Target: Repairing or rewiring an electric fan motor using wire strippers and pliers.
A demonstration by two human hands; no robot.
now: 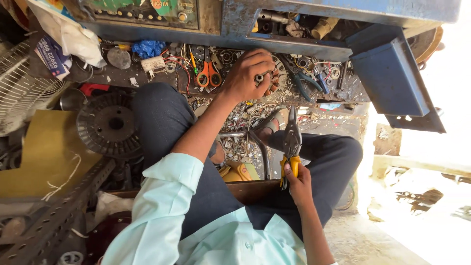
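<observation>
A small metal nut (259, 78) is sitting between the fingertips of the left hand (248, 76), whose grip is curling closed around it over the cluttered surface (122, 73), against a round copper-wound part (276, 81). Orange-handled scissors (209, 74) are lying just beside that hand. Lower down, the right hand (299, 184) is gripping yellow-handled pliers (291, 145), fingers wrapped tight on the handles, jaws pointing upward above the knee.

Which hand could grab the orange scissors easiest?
Probably the left hand. It rests on the cluttered bench, right beside the orange scissors. The right hand is lower down by the lap and already holds yellow-handled pliers.
</observation>
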